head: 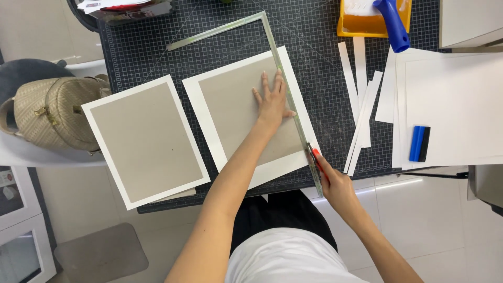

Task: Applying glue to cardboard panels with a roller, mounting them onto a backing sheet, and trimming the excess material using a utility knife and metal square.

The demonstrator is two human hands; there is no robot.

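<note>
Head view, looking straight down at a dark gridded cutting mat (325,105) on the desk. The left hand (272,102) lies flat with fingers spread on a grey board mounted on white paper (236,112), its fingertips and thumb at the metal square ruler (293,112) that runs along the sheet's right margin. The right hand (335,183) is closed around a red-handled cutter (316,157) at the near end of the ruler, close to the sheet's lower right corner; the blade tip is too small to make out.

Technique, as a judgement: a clean cut along this margin calls for steady downward pressure from the flat hand so the ruler cannot slip, fingertips kept behind the ruler's edge, and the blade held snug against the metal throughout.

Grip: the left hand is fully open and grasps nothing, merely pressing; the right hand is wrapped shut on the cutter.

Surroundings: a second grey board on white paper (144,141) lies to the left, overhanging the mat's edge. White paper strips (361,105) lie right of the ruler, near stacked white sheets (450,105) bearing a blue scraper (419,143). A blue-handled roller (393,23) rests in an orange tray (348,26).
</note>
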